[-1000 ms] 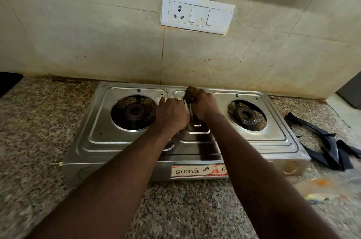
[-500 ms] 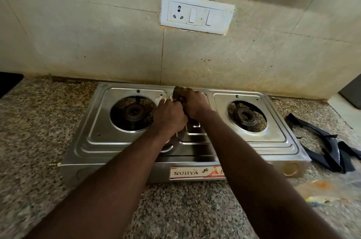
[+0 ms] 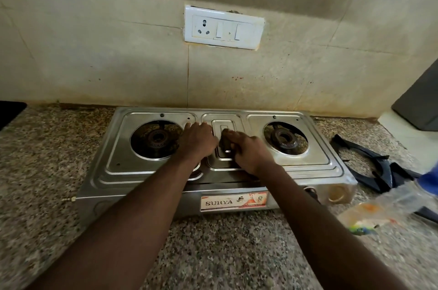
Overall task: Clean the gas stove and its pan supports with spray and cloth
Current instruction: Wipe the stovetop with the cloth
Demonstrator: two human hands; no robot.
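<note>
Granite counter [image 3: 213, 254]: my right hand [image 3: 246, 152] grips dark cloth [image 3: 225, 145] mid steel stove [image 3: 142, 171], left hand [image 3: 198, 140] flat; black pan supports [image 3: 369, 168] at three o'clock likely next.

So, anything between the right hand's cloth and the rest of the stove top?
Nothing visible except the left hand, resting on the stove just left of the cloth. The pan supports lie off on the counter.
</note>
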